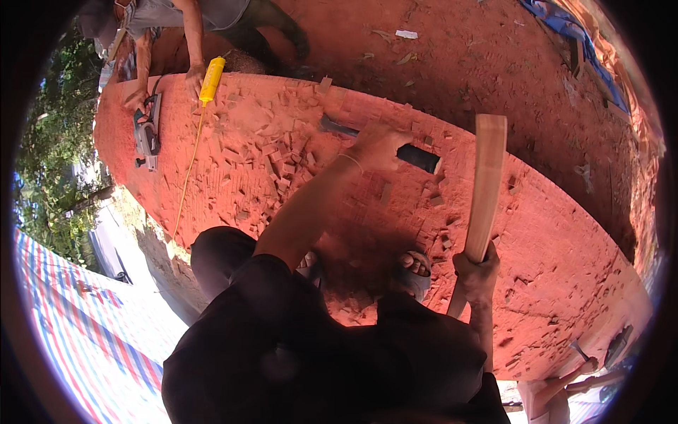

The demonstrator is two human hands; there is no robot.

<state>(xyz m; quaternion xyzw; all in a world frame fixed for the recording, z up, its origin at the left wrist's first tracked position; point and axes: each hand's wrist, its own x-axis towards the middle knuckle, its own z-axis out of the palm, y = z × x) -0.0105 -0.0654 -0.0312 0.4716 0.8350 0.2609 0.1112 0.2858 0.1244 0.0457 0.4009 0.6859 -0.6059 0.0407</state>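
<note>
My left hand (380, 146) is closed round a chisel (419, 159) lying low over the reddish wooden slab (565, 261). Its black-wrapped handle sticks out to the right of my fist, and its dark blade end points left. My right hand (478, 272) grips a long wooden club (487, 184), flat-sided and pale brown. The club's broad end points away from me, to the right of the chisel handle. Small square wood chips (282, 166) lie about the slab, thickest to the left of my left hand. My sandalled feet (414, 265) rest on it.
At the far left a person's hands (194, 81) are by a power planer (147, 134). A yellow bottle-like object (211, 81) joins a thin cord across the slab. At the lower right another person's hand (588, 364) holds a tool. Striped sheeting (78, 332) spreads at left.
</note>
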